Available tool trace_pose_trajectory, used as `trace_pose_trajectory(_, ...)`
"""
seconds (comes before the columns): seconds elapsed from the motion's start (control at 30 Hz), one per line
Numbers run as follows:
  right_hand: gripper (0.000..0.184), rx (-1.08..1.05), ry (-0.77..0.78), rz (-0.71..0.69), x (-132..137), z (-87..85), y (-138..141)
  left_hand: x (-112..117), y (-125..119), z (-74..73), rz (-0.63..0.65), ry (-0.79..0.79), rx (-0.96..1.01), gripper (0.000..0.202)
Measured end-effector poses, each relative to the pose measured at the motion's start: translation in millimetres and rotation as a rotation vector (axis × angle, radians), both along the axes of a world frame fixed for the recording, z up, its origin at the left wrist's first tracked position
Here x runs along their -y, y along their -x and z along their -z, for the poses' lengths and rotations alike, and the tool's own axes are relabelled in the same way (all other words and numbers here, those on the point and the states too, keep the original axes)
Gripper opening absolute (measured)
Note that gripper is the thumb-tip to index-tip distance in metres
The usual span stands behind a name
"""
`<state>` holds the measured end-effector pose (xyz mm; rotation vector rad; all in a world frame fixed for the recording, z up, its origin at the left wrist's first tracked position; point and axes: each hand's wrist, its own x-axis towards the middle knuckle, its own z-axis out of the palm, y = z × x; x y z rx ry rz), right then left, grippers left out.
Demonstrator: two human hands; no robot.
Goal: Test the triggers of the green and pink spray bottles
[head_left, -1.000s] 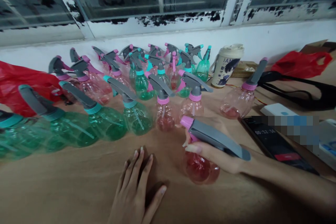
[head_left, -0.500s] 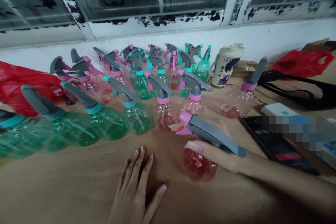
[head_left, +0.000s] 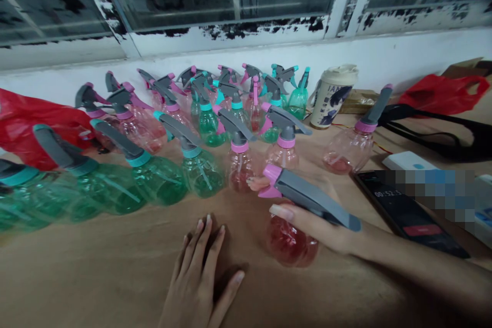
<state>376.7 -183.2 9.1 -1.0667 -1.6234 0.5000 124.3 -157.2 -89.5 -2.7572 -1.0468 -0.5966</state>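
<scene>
My right hand (head_left: 315, 223) is wrapped round a pink spray bottle (head_left: 291, 241) near the table's front. The bottle has a grey trigger head with a pink nozzle, pointing left. Its neck is hidden by my thumb and the head; some fingertips show behind the nozzle. To the left, my left hand (head_left: 202, 271) rests palm down on the wooden table (head_left: 96, 271), fingers stretched and holding nothing. Just beyond the hands stand another pink spray bottle (head_left: 241, 169) and a green spray bottle (head_left: 202, 174).
Several green and pink spray bottles fill the table's left and back. On the right stand a lone pink spray bottle (head_left: 348, 148), a white cup (head_left: 332, 100), a phone (head_left: 407, 215) showing a timer, and a black strap (head_left: 457, 133). Red plastic bags (head_left: 42, 128) lie at both sides.
Almost nothing differs. Both hands and the held spray bottle stay in place, with only a very slight shift of the view.
</scene>
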Motion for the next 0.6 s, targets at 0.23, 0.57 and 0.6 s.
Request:
trace_pose_trajectory(0.23,0.018,0.032,-0.008,0.022,-0.4,-3.6,0.9,-0.4,1.0,-2.1,-0.004,0.018,-0.012,0.061)
trace_pose_trajectory(0.57,0.027,0.021,0.010,0.015,-2.9,-0.4,-4.3,-0.6,1.2,0.1,-0.006,0.029,0.026,0.060)
trace_pose_trajectory(0.6,0.030,0.013,0.008,0.009,-2.7,0.7,-5.0,-0.6,0.9,0.1,-0.003,0.027,0.027,0.061)
